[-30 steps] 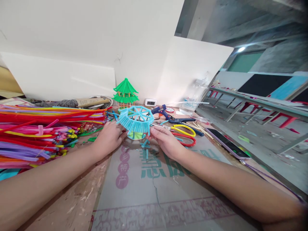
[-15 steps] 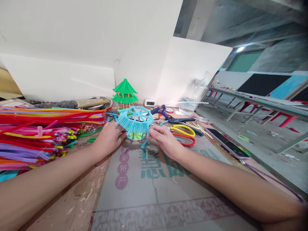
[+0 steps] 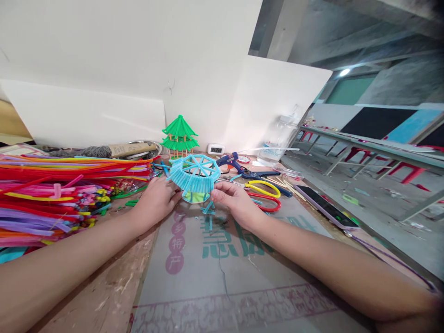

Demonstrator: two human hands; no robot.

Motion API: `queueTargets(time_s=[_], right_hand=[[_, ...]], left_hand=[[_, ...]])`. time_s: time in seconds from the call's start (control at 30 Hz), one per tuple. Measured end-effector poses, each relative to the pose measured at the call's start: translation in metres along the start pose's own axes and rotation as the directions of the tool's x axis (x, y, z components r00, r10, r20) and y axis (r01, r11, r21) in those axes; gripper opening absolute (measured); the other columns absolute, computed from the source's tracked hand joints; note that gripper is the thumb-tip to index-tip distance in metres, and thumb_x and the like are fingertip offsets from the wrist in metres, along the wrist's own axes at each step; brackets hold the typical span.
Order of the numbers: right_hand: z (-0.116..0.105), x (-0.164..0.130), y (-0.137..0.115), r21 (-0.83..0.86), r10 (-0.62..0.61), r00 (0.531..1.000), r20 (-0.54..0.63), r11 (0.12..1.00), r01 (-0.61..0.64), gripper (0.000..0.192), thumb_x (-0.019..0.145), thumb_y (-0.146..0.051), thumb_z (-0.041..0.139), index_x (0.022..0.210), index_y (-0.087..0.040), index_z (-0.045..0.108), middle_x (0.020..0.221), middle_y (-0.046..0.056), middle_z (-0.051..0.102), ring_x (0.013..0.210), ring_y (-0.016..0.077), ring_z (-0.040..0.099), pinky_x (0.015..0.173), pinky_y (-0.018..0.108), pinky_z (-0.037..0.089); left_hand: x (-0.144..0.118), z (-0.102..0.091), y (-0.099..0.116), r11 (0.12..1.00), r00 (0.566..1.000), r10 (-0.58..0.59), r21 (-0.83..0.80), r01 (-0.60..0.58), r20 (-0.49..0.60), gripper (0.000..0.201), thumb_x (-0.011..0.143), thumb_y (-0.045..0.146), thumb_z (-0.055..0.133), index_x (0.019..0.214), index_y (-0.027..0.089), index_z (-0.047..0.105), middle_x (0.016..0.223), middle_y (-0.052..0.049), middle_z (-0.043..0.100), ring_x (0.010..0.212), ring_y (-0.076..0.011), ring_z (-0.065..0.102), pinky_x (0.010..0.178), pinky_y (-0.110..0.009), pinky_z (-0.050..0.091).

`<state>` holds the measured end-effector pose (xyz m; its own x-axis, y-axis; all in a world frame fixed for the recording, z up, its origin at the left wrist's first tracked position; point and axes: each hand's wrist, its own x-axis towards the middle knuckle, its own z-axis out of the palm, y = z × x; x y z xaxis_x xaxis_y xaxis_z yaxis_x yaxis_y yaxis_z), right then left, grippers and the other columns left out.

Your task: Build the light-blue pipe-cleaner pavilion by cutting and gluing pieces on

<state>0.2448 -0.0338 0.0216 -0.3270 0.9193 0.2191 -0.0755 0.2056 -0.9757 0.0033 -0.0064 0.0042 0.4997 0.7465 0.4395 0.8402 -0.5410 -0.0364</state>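
Between my hands is a blue roof-shaped frame [image 3: 197,181] made of pipe cleaners, with spokes across an open top and a fringe of short strips sloping down its side. My left hand [image 3: 160,198] is closed at its left edge, its fingertips partly hidden behind the rim. My right hand [image 3: 235,201] pinches the right edge between thumb and fingers. Under the frame shows a light green round piece [image 3: 196,197]. Short blue pipe-cleaner scraps [image 3: 208,209] lie on the printed sheet [image 3: 187,286] just below. Behind stands a green two-tiered pagoda model [image 3: 180,132].
Bundles of coloured pipe cleaners [image 3: 52,199] fill the left side. To the right lie a glue gun [image 3: 234,163], red-and-yellow-handled scissors [image 3: 265,196], pliers [image 3: 258,175] and a phone [image 3: 326,206]. A small digital clock [image 3: 215,149] and a plastic bottle [image 3: 277,138] stand near the white wall.
My right hand has shifted slightly left along the frame's edge, and the strips at that edge are now more covered by its fingers. My left hand stays nearly still.
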Motion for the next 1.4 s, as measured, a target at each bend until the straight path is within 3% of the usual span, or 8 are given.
queueTargets(time_s=[0.13, 0.27, 0.57, 0.8, 0.93, 1.03, 1.17, 1.4], right_hand=[[-0.0015, -0.0002, 0.0009, 0.012, -0.056, 0.998, 0.029, 0.998, 0.055, 0.028, 0.085, -0.044, 0.066, 0.077, -0.018, 0.068, 0.078, 0.001, 0.062, 0.078, 0.0144, 0.055, 0.078, 0.028, 0.043], [-0.0008, -0.0004, 0.0014, 0.04, -0.022, 1.0, -0.002, 0.999, 0.022, 0.021, 0.08, -0.039, 0.073, 0.084, -0.019, 0.071, 0.079, 0.0, 0.063, 0.077, 0.0138, 0.056, 0.077, 0.028, 0.043], [0.0001, 0.0006, 0.0016, 0.032, -0.025, 1.0, -0.011, 0.999, 0.025, 0.02, 0.079, -0.038, 0.074, 0.081, -0.019, 0.07, 0.078, -0.001, 0.063, 0.073, 0.0117, 0.056, 0.075, 0.027, 0.043], [0.0009, -0.0005, -0.0013, -0.099, -0.079, 0.997, -0.015, 0.992, 0.077, 0.033, 0.084, -0.05, 0.066, 0.073, -0.019, 0.065, 0.073, 0.0, 0.062, 0.073, 0.0139, 0.055, 0.076, 0.029, 0.042], [-0.0007, 0.0009, 0.0, -0.1, -0.082, 0.995, -0.058, 0.992, 0.076, 0.039, 0.085, -0.057, 0.061, 0.077, -0.019, 0.064, 0.072, 0.0, 0.061, 0.072, 0.0145, 0.054, 0.072, 0.029, 0.042], [-0.0018, 0.0025, 0.0015, -0.134, -0.068, 0.992, -0.108, 0.99, 0.053, 0.036, 0.081, -0.053, 0.067, 0.073, -0.019, 0.059, 0.069, -0.001, 0.059, 0.068, 0.0132, 0.052, 0.069, 0.027, 0.041], [-0.0025, 0.0038, 0.0045, -0.197, -0.058, 0.99, -0.125, 0.98, 0.032, 0.033, 0.085, -0.046, 0.061, 0.069, -0.02, 0.052, 0.065, -0.002, 0.056, 0.064, 0.0124, 0.049, 0.065, 0.027, 0.038], [-0.003, 0.0045, 0.006, -0.258, -0.064, 0.992, -0.113, 0.965, 0.033, 0.033, 0.091, -0.043, 0.052, 0.067, -0.019, 0.051, 0.064, -0.002, 0.054, 0.061, 0.0115, 0.047, 0.061, 0.026, 0.036]], left_hand=[[-0.0004, -0.0007, 0.0001, 1.0, 1.0, 0.002, 0.012, -0.002, -0.004, 0.029, 0.097, 0.036, 0.045, 0.09, 0.019, 0.068, 0.098, -0.01, 0.07, 0.1, -0.0299, 0.061, 0.08, -0.04, 0.041], [0.0, -0.0013, 0.0005, 1.0, 1.0, -0.003, 0.0, 0.003, -0.004, 0.03, 0.097, 0.036, 0.046, 0.089, 0.019, 0.068, 0.093, -0.01, 0.07, 0.098, -0.0311, 0.061, 0.077, -0.041, 0.041], [0.0006, -0.0007, 0.0005, 1.0, 1.0, -0.001, -0.005, 0.001, 0.003, 0.03, 0.098, 0.038, 0.046, 0.089, 0.019, 0.068, 0.085, -0.01, 0.069, 0.096, -0.0321, 0.062, 0.076, -0.041, 0.04], [0.0011, -0.0005, 0.0, 1.0, 1.0, -0.007, -0.013, 0.007, 0.006, 0.03, 0.097, 0.038, 0.046, 0.091, 0.019, 0.069, 0.087, -0.01, 0.069, 0.097, -0.0318, 0.062, 0.077, -0.04, 0.04], [0.0021, 0.0022, -0.0017, 0.996, 0.999, -0.036, -0.084, 0.038, 0.027, 0.03, 0.098, 0.039, 0.046, 0.089, 0.019, 0.068, 0.095, -0.009, 0.07, 0.098, -0.0293, 0.062, 0.08, -0.039, 0.042], [0.0029, 0.0049, -0.0032, 0.987, 0.997, -0.068, -0.144, 0.07, 0.019, 0.03, 0.097, 0.039, 0.046, 0.089, 0.018, 0.066, 0.098, -0.01, 0.07, 0.097, -0.0277, 0.062, 0.084, -0.039, 0.043], [0.0028, 0.007, -0.0033, 0.981, 0.996, -0.088, -0.172, 0.09, 0.019, 0.03, 0.098, 0.037, 0.043, 0.088, 0.018, 0.064, 0.094, -0.009, 0.069, 0.094, -0.0271, 0.063, 0.082, -0.038, 0.045], [-0.0009, 0.0043, 0.0015, 0.989, 0.99, -0.14, -0.05, 0.141, 0.016, 0.034, 0.097, 0.041, 0.039, 0.084, 0.018, 0.06, 0.083, -0.01, 0.067, 0.083, -0.0286, 0.065, 0.075, -0.038, 0.046]])
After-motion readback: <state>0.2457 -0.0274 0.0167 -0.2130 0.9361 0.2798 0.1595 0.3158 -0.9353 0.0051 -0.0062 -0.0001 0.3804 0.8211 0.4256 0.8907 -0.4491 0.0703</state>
